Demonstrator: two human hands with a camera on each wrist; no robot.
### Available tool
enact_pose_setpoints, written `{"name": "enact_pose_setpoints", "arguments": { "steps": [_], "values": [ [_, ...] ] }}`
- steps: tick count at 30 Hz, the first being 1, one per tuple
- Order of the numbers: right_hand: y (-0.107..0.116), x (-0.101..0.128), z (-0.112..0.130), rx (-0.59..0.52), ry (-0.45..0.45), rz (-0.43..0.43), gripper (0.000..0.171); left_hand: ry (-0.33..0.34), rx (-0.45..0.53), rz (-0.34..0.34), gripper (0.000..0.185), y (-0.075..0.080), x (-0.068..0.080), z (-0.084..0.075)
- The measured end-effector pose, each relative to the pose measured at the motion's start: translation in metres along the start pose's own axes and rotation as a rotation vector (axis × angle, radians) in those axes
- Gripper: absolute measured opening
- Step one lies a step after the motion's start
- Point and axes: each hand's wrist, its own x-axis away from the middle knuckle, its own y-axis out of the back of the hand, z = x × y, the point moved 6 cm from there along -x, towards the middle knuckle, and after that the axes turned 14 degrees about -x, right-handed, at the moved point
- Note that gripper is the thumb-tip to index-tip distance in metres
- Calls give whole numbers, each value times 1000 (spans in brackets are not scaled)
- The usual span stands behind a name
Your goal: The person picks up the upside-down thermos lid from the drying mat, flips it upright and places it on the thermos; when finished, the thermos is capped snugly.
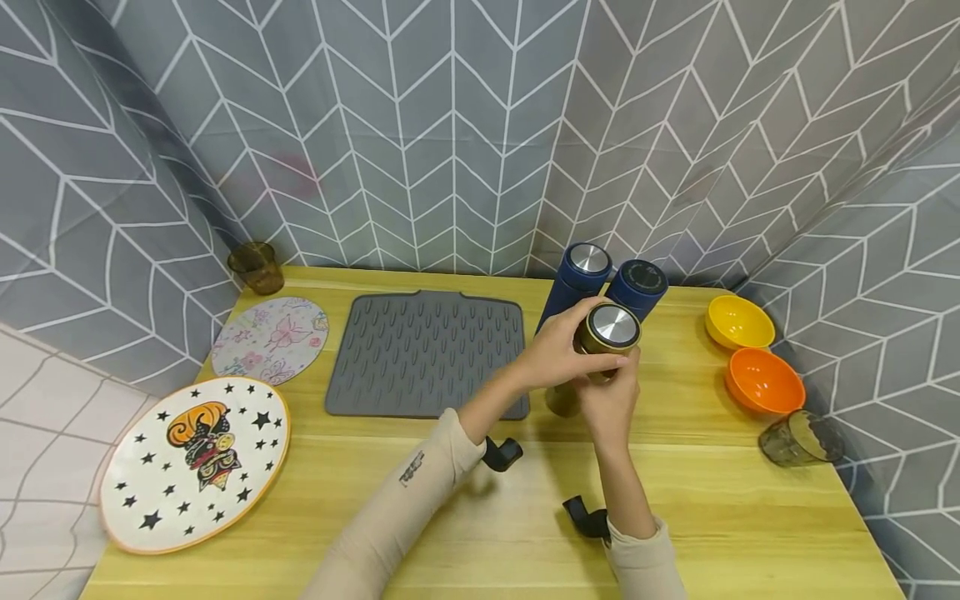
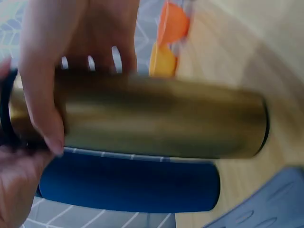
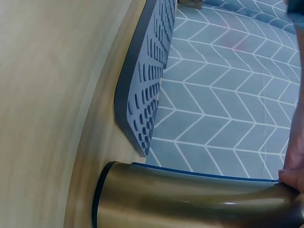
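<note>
Both your hands wrap the gold flask (image 1: 592, 354) near its top, so your left hand (image 1: 553, 354) and right hand (image 1: 609, 400) hide its middle from the head view; its foot stands on the wooden table (image 1: 720, 508) just beside the grey bumpy mat (image 1: 423, 354); your left wrist view is blurry but shows the smooth shiny side, with a dark blue flask (image 2: 128, 187) behind it; your right wrist view shows only a fingertip; farther back stand two blue flasks (image 1: 603, 283).
</note>
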Motion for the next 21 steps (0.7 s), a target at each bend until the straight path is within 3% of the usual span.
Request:
{"name": "enact_pose_setpoints", "arguments": {
  "steps": [3,6,10,14,18,21],
  "values": [
    [0,0,0,1,-2,8,57,-31,-23,49,72,1,-3,2],
    [0,-1,-1,5,-13,15,58,-40,-45,42,81,1,-2,4],
    [0,-1,-2,-9,1,24,58,-30,-12,-20,99,-2,0,3],
    [0,-1,-1,-26,-5,35,55,9,-25,-113,94,-7,3,6],
    [0,-1,-1,6,-27,24,54,3,100,-102,74,-9,5,9],
    [1,-1,0,-1,-14,20,57,3,172,-40,80,-10,4,10]
  ]
}}
